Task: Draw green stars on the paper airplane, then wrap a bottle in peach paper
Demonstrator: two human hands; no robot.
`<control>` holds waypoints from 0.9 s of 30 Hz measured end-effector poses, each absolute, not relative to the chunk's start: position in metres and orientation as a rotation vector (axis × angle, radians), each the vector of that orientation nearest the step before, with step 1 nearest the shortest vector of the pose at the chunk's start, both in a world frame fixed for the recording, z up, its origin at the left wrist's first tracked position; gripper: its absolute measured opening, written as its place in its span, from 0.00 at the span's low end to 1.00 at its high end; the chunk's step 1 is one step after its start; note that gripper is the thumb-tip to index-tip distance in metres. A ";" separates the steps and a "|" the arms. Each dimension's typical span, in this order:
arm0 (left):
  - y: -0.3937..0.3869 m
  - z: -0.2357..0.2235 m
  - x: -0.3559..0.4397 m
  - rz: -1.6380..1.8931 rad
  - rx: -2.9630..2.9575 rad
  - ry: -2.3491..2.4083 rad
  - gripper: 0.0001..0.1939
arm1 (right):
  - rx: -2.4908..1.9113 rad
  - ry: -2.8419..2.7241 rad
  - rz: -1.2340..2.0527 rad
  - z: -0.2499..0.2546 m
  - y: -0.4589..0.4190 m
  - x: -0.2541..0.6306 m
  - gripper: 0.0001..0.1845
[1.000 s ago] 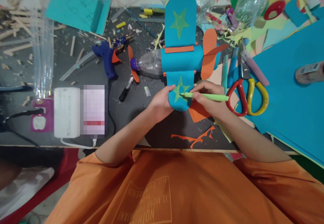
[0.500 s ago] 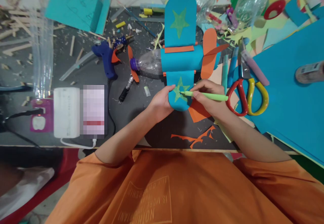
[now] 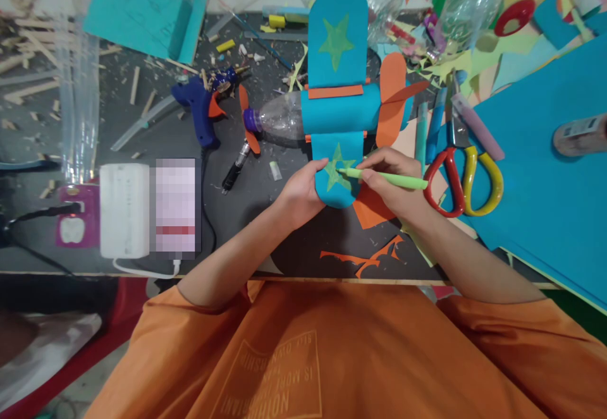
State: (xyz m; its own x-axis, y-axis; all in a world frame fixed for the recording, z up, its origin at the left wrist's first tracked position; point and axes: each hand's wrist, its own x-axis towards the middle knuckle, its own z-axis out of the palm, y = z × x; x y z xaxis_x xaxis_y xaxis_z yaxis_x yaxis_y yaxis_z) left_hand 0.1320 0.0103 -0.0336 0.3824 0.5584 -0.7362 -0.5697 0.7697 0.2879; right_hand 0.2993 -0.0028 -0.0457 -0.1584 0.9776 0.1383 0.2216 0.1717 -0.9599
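A toy airplane [image 3: 339,112] made from a plastic bottle wrapped in blue paper lies on its side across the table, its purple cap [image 3: 251,120] and orange propeller pointing left. Its orange tail fins [image 3: 392,100] are at the right. My left hand [image 3: 303,194] grips the rounded tip of the near wing, thumb on top and fingers hidden beneath. In my right hand [image 3: 389,176] is a light green felt-tip pen [image 3: 396,179], its tip on the star [image 3: 335,176] drawn on that wing. The far wing carries a filled green star [image 3: 336,42].
Red-and-yellow scissors [image 3: 458,166] lie right of my right hand, beside large blue paper sheets [image 3: 535,179]. A blue glue gun [image 3: 202,112] rests left of the airplane. Orange scraps [image 3: 365,258] lie near the edge; a white box [image 3: 124,210] stands left.
The pen tip has shifted very slightly on the near wing's star. Both hands and the airplane otherwise stay in place.
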 end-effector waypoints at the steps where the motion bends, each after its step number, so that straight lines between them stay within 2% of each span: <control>1: 0.010 -0.034 0.132 0.716 -0.013 0.932 0.22 | -1.206 -1.554 1.073 -0.046 -0.003 0.299 0.11; 6: 0.011 -0.031 0.132 0.720 -0.015 0.931 0.23 | -1.201 -1.571 1.077 -0.048 -0.002 0.300 0.13; 13: 0.010 -0.032 0.132 0.720 0.004 0.965 0.21 | -1.186 -1.545 1.069 -0.046 -0.002 0.299 0.08; 20: 0.011 -0.030 0.133 0.699 0.011 0.964 0.23 | -1.221 -1.565 1.060 -0.047 -0.001 0.300 0.13; 27: 0.011 -0.032 0.133 0.717 0.011 0.946 0.23 | -1.236 -1.535 1.061 -0.045 -0.002 0.299 0.10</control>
